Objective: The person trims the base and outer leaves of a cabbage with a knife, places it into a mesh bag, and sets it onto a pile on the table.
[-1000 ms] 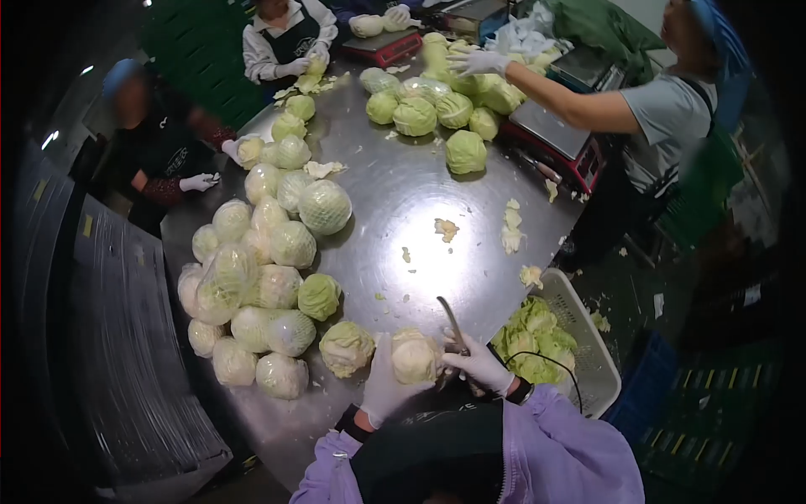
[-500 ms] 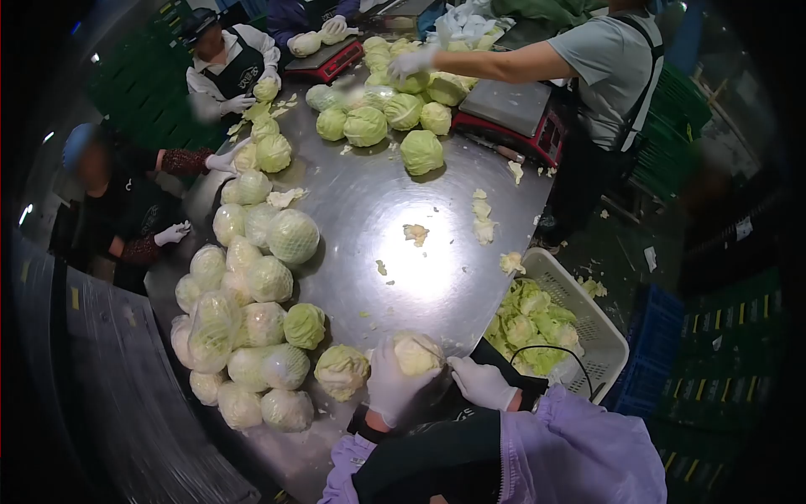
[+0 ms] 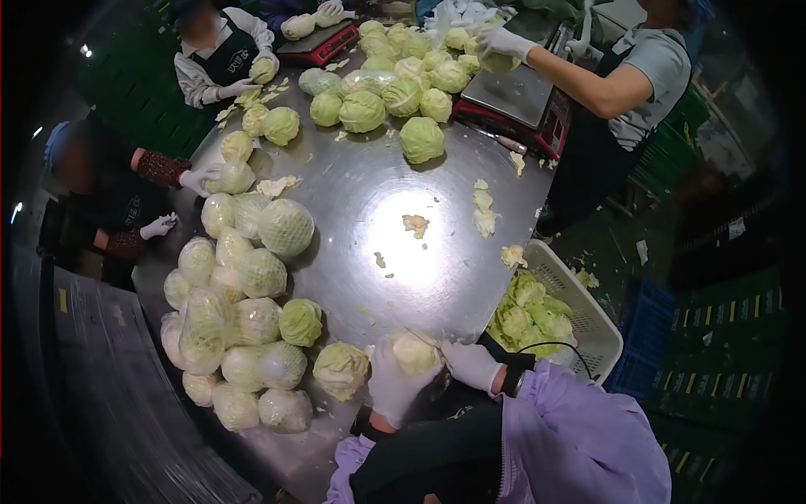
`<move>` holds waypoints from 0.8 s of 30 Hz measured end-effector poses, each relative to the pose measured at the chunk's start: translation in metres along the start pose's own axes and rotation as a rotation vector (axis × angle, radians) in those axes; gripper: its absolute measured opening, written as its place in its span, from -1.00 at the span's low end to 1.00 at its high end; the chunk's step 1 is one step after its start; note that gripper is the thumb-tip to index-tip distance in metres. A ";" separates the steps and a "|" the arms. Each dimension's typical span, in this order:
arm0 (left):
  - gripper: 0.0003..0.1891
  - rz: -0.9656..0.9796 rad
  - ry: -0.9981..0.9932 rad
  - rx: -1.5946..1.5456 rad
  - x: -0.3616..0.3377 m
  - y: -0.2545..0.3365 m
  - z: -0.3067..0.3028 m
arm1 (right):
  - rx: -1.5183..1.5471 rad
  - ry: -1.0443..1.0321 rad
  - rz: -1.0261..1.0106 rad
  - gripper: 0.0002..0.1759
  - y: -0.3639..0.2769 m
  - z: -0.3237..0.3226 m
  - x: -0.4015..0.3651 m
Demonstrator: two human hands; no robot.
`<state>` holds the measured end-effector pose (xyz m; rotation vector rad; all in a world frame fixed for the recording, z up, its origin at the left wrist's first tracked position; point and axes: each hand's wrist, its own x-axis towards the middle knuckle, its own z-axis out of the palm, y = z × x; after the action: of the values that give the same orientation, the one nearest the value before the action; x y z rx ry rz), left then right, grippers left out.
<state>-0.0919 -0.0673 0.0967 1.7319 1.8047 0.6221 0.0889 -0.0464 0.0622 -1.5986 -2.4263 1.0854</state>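
Close to my body at the table's near edge, a pale, trimmed cabbage (image 3: 416,353) is held by my left hand (image 3: 395,386), whose fingers wrap its left side and underside. My right hand (image 3: 472,366) is closed against the right side of the same cabbage, its fingertips at the outer leaves; what they grip there is too small to make out. Both hands wear white gloves. Just left of my left hand, a rougher green cabbage (image 3: 341,370) rests on the metal table (image 3: 353,277). Beyond it sits a smaller green cabbage (image 3: 300,322).
Several net-wrapped cabbages (image 3: 286,228) crowd the left side. A white crate (image 3: 588,323) of loose leaves (image 3: 529,311) stands at my right. Unwrapped cabbages (image 3: 363,111) and a red scale (image 3: 510,92) are at the far side. Co-workers stand left and across; leaf scraps (image 3: 415,224) lie mid-table.
My right hand has moved slightly left and up, onto the cabbage's side. Across the table, a co-worker has lifted a cabbage to the scale. Another co-worker's hand has shifted onto a wrapped cabbage.
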 end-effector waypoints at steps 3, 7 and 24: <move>0.02 -0.024 -0.024 -0.012 0.001 0.005 -0.005 | 0.002 -0.048 0.021 -0.80 -0.005 -0.009 -0.008; 0.02 0.063 0.041 0.050 -0.001 -0.003 0.004 | -0.050 -0.049 0.025 -0.77 -0.002 -0.007 -0.014; -0.03 0.091 0.092 -0.562 -0.005 -0.039 0.012 | 0.564 0.286 -0.076 -0.53 0.005 -0.003 -0.010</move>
<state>-0.1131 -0.0754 0.0620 1.4169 1.4239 1.1364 0.0987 -0.0525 0.0651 -1.3469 -1.7712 1.2737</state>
